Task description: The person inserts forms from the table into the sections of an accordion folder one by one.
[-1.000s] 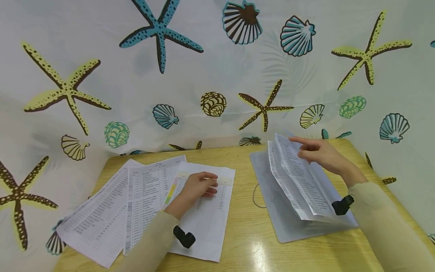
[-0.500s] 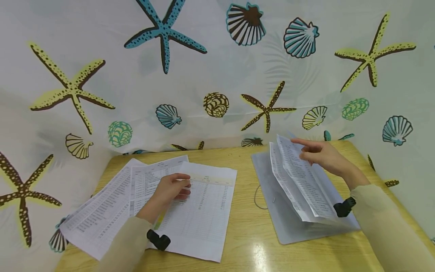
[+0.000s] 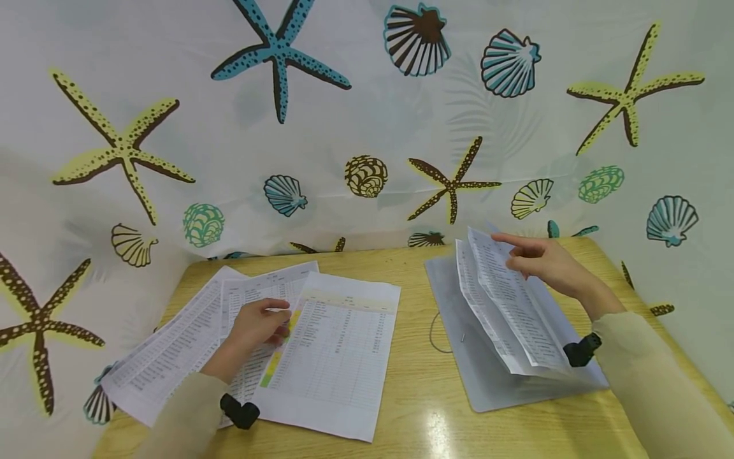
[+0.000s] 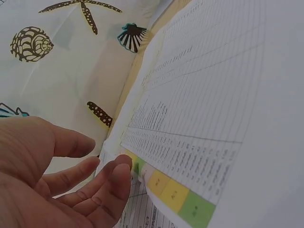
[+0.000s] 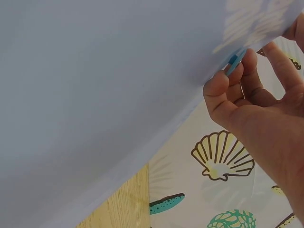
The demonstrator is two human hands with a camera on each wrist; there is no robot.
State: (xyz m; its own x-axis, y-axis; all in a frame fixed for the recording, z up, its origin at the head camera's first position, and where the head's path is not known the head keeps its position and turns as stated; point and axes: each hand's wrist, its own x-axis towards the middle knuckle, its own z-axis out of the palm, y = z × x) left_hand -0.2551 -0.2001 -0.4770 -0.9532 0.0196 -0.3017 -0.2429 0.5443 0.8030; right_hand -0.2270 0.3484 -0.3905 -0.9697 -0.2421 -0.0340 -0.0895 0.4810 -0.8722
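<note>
At the right of the table lies a grey translucent plastic folder (image 3: 487, 392), its cover raised. Several printed sheets (image 3: 504, 296) stand up inside it. My right hand (image 3: 545, 264) grips the top edge of the raised cover; in the right wrist view the fingers (image 5: 221, 95) curl at that edge near a small blue patch. On the left, my left hand (image 3: 260, 325) hovers over loose papers with loosely bent fingers and holds nothing. Its fingertips are near the left edge of a table sheet (image 3: 338, 363) with a coloured strip, also seen in the left wrist view.
Two more printed sheets (image 3: 189, 338) lie fanned and overlapping at the left. A thin loop of cord (image 3: 432, 335) lies beside the folder. Behind the wooden table (image 3: 413, 382) hangs a white cloth (image 3: 321, 134) with starfish and shells.
My left hand has moved left across the table sheet, from its middle to its left edge, uncovering the coloured strip. The right hand keeps its hold on the folder cover.
</note>
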